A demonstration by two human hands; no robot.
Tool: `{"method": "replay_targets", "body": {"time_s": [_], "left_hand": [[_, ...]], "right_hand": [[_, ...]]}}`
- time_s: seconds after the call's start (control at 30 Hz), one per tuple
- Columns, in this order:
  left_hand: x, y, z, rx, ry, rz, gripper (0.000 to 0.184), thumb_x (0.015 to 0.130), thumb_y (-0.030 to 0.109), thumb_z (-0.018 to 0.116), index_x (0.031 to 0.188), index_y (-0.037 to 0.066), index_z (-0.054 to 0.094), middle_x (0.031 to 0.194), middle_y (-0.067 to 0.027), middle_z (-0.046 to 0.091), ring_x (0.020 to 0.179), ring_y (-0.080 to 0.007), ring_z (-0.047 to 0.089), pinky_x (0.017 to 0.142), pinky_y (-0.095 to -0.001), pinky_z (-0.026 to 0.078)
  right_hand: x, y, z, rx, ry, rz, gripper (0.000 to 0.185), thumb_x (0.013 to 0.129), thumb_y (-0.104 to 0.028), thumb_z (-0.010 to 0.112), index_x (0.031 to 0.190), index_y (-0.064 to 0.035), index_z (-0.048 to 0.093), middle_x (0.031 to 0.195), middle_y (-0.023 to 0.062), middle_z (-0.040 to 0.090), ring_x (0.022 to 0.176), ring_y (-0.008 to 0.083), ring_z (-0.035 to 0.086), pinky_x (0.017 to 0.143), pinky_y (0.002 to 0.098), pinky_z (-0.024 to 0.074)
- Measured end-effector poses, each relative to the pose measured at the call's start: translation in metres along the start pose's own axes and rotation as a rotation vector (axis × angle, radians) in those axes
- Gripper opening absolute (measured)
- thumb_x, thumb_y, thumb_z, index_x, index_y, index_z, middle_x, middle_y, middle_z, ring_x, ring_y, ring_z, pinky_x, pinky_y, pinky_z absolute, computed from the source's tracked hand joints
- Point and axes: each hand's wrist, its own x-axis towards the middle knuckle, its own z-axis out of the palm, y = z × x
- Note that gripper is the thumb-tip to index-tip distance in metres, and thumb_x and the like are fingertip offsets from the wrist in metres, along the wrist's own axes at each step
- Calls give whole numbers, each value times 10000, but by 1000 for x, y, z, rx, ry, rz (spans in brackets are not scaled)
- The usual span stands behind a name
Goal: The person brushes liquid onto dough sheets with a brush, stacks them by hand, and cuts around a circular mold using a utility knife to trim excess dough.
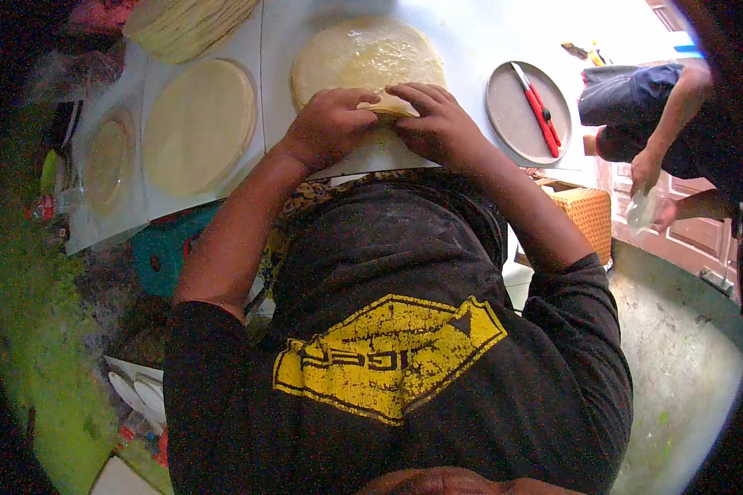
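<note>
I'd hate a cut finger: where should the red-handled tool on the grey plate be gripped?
Probably by the red handle, coming from the near side with the right hand, once free: that end lies by the near rim of the grey plate, while the narrow silvery end points away.

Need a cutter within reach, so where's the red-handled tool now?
In the head view, the red-handled tool lies on the grey plate, on the table to the right of the right hand.
</note>
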Motion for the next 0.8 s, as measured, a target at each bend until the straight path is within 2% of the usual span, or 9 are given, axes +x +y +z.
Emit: {"method": "replay_targets", "body": {"time_s": [0.07,0.13,0.23,0.43,0.57,0.73,0.8], "left_hand": [[0,1,-1,25,0,11,122,772,158,683,869,85,676,1084,-145,678,941,-339,658,809,-445,519],[1,2,-3,149,-10,126,165,734,182,722,858,86,672,1096,-138,676,954,-331,655,807,-449,519],[0,4,-5,120,-46,94,215,697,195,754,859,87,663,1093,-135,677,952,-332,655,812,-451,518],[2,-2,-1,130,-37,116,248,689,179,758,888,82,645,1064,-150,679,903,-354,660,791,-453,531],[4,-2,0,90,-22,110,242,696,183,752,887,80,643,1053,-156,679,899,-359,658,781,-454,534],[5,3,-2,181,-1,155,243,699,191,736,895,86,637,1022,-139,683,883,-347,661,761,-454,530],[5,3,-4,180,-30,153,243,697,188,732,895,88,635,1015,-130,684,877,-343,661,755,-455,527]], "right_hand": [[0,2,3,0,2,7,169,770,-154,726,931,-127,684,1344,109,529,1216,331,511,994,445,428],[1,3,4,0,4,13,156,779,-158,721,926,-125,681,1329,108,541,1202,330,521,989,443,432],[0,5,4,29,-28,24,150,793,-172,714,930,-123,677,1302,104,560,1175,324,537,979,433,438],[1,9,0,73,-74,58,197,795,-176,709,983,-131,668,1290,114,567,1157,322,548,969,423,445],[1,13,1,26,-68,-8,198,786,-164,709,974,-128,658,1255,109,579,1124,324,559,948,424,452],[5,14,1,49,-66,26,192,775,-161,712,950,-115,649,1230,101,584,1086,325,567,919,427,458],[6,10,-2,73,-69,26,237,765,-159,722,988,-116,654,1229,104,584,1071,327,569,909,426,460]]}}
